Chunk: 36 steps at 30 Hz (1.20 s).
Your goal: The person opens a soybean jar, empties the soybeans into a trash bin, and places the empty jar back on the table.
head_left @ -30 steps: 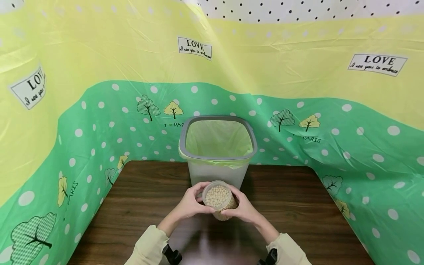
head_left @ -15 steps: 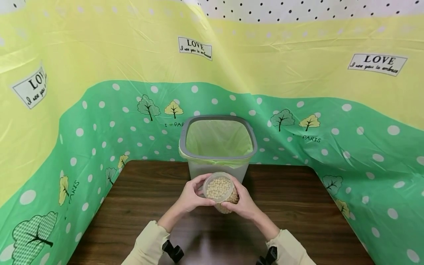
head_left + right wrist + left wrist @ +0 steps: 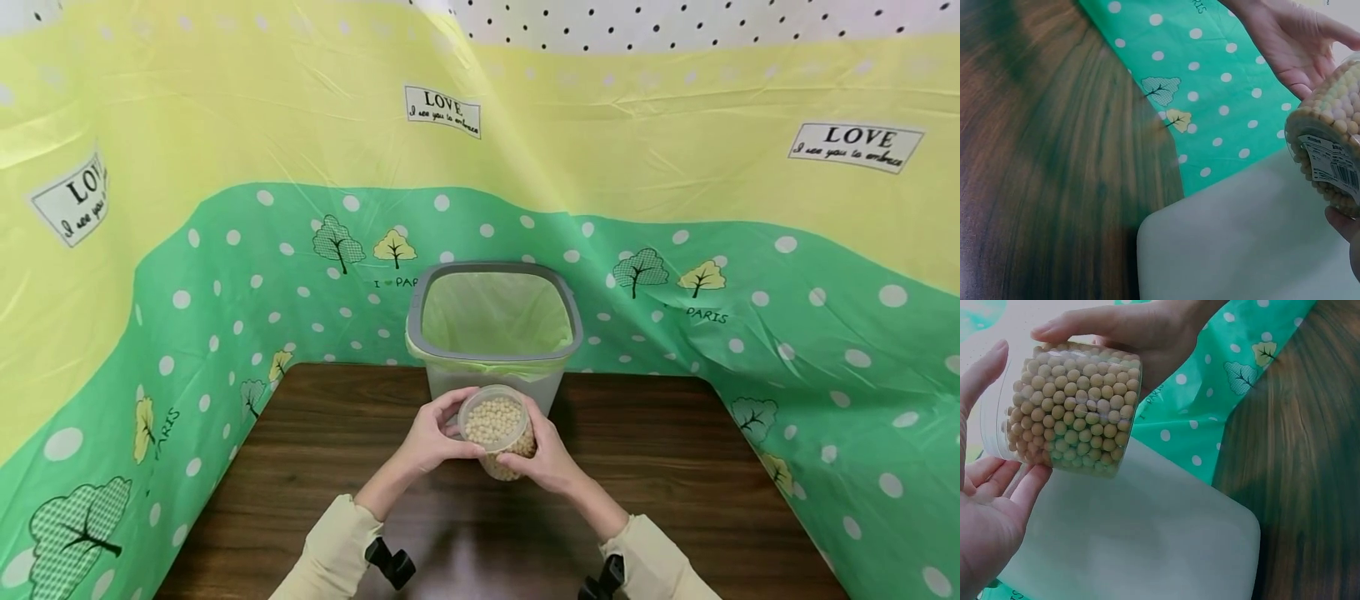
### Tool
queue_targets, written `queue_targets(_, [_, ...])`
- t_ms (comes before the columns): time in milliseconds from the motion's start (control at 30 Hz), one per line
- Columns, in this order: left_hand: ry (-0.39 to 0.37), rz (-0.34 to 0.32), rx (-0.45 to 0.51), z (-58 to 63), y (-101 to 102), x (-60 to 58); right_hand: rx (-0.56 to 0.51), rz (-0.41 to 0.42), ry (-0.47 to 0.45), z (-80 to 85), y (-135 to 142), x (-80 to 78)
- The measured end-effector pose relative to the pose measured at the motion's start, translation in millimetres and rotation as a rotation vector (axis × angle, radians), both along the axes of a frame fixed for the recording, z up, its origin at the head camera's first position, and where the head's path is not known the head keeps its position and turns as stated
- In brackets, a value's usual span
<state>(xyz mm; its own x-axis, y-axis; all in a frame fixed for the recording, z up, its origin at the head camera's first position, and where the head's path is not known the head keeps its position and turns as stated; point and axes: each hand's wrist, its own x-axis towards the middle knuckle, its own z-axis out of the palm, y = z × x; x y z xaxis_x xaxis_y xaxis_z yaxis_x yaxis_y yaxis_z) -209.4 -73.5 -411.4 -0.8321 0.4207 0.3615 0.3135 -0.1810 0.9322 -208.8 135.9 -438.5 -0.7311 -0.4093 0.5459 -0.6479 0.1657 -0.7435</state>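
Both hands hold a clear plastic jar (image 3: 495, 429) full of small round tan balls, its translucent lid facing up toward the head camera. My left hand (image 3: 431, 437) curls round the lid end from the left, thumb at the near edge. From the other side my right hand (image 3: 551, 454) grips the jar's body. The left wrist view shows the jar (image 3: 1075, 406) sideways, left fingers (image 3: 1032, 494) under the lid end and right hand (image 3: 1147, 334) over the body. A printed label (image 3: 1329, 164) with a barcode is on its base in the right wrist view.
A light grey bin (image 3: 498, 383) with a grey rim and green liner stands behind the jar on the dark wooden table (image 3: 652, 467). A green and yellow patterned sheet (image 3: 330, 217) hangs round the back and sides.
Over the last second both hands raised the jar a little in the head view, toward the bin. In the last half second it shifted only slightly left. The grips stayed much the same.
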Motion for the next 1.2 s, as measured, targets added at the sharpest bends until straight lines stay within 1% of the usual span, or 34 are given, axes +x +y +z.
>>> queue_targets(167, [-0.026,0.009,-0.046,2.5,-0.6,-0.4,-0.034,0.008,-0.030,-0.2,-2.4,1.1])
queue_targets(300, [-0.030,-0.013,-0.087,4.8,-1.8,-4.3,-0.044,0.002,-0.052,-1.4,-4.1,1.6])
queue_targets(433, [-0.001,-0.085,-0.113,2.5,-2.5,-10.8,-0.019,-0.016,-0.076,0.5,-6.0,5.3])
queue_targets(533, [0.024,-0.133,-0.110,-1.3,-2.3,-14.0,-0.001,-0.019,-0.067,9.2,-8.1,13.1])
queue_targets(567, [0.031,-0.139,-0.104,-2.4,-2.1,-14.4,0.001,-0.019,-0.063,12.8,-8.9,15.8])
queue_targets(667, [0.054,-0.119,-0.086,-4.3,-0.7,-13.5,0.012,-0.033,-0.032,23.1,-11.1,22.1])
queue_targets(767, [0.075,-0.083,-0.073,-4.6,1.1,-10.8,0.028,-0.065,0.004,26.9,-12.4,23.7])
queue_targets(867, [0.090,-0.054,-0.066,-4.5,2.4,-8.3,0.034,-0.093,0.051,26.9,-13.2,23.4])
queue_targets(1000, [0.094,-0.025,-0.064,-4.6,2.8,-5.6,0.026,-0.097,0.091,26.0,-13.8,23.2])
queue_targets(1100, [0.090,-0.004,-0.069,-5.0,3.4,-4.1,0.025,-0.095,0.112,26.6,-14.6,23.3])
queue_targets(1200, [0.080,0.034,-0.079,-4.5,4.9,-2.7,0.040,-0.113,0.127,27.1,-15.3,21.4])
